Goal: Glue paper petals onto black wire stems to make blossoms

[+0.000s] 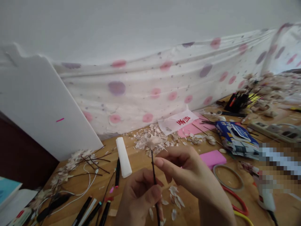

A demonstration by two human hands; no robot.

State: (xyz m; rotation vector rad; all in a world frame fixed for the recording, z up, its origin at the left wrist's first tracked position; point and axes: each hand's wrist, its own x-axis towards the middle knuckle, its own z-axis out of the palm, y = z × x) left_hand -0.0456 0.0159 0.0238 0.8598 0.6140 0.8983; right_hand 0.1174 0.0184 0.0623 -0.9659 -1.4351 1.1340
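Room lies above the flower (152,143); rightward, probably a glue gun (266,198) obstructs.

Red characters (183,120) — illegible — white sheet (169,124)

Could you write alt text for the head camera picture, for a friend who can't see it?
A left hand grips a thin dark stem topped with a pale flower, with the right hand at the stem higher up. Loose petals lie behind on a wooden table, before a spotted cloth.

Left hand (141,196) is bare; right hand (185,166) bare past wrist.
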